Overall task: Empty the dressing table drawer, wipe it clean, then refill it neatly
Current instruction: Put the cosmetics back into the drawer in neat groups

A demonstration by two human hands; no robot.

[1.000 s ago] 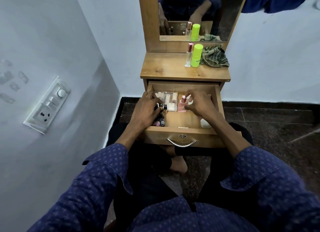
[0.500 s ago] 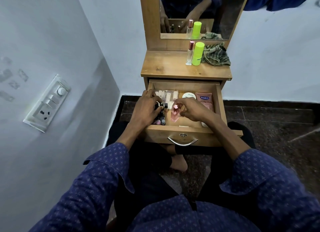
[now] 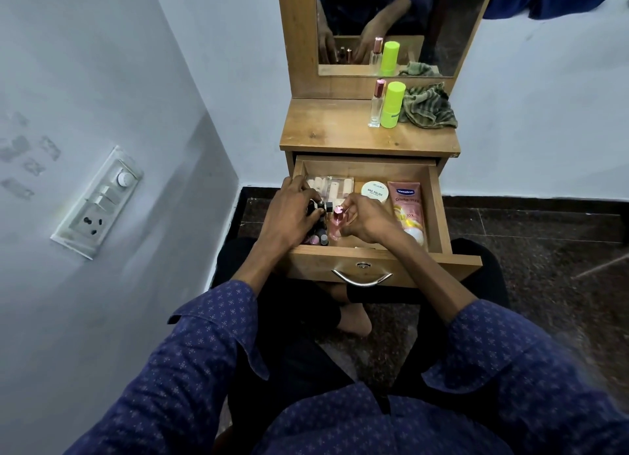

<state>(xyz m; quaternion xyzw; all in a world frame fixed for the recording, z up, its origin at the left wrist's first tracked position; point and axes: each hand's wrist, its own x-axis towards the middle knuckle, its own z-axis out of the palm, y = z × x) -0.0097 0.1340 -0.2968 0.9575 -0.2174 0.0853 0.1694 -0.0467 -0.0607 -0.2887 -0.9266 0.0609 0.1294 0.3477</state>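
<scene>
Seating the pink bottle point(image 3: 336, 224) pinched in my right hand point(image 3: 366, 220) upright, I steady neighbouring small bottles point(image 3: 320, 238) with left hand point(image 3: 289, 216) fingers curled around them.

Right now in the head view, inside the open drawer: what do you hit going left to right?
Left hand on the small dark bottles → pink bottle gripped by the right hand → round white nail polish tub → pink Vaseline tube → drawer right wall.
</scene>
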